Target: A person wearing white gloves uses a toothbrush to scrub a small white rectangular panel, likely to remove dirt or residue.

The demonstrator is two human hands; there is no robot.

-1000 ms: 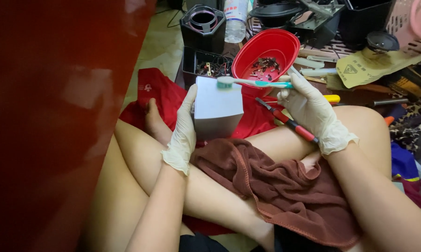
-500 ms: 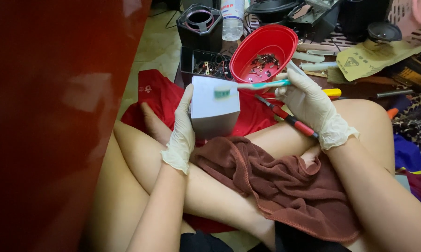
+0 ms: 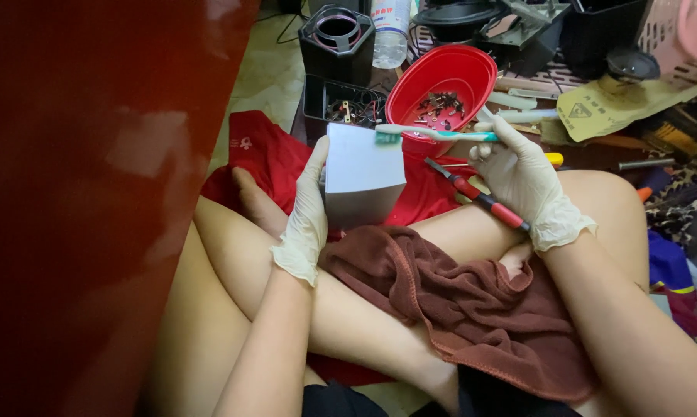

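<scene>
left hand [image 3: 306, 212] gripping grey box [image 3: 362, 174], right hand [image 3: 522, 177] pinching toothbrush [image 3: 433, 133]

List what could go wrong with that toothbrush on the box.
The left hand grips the grey box by one side only, so brushing from the right hand might tip it. The toothbrush works just over the red bowl; a slip could knock the small parts out.

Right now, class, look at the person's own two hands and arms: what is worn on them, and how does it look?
Both hands wear thin, off-white disposable gloves. The left glove ends in a loose, crumpled cuff at the wrist; the right glove has a wrinkled, slightly rolled cuff. The fingers are fully covered. Above the cuffs both forearms are bare: no sleeves, watch or markings show.
</scene>
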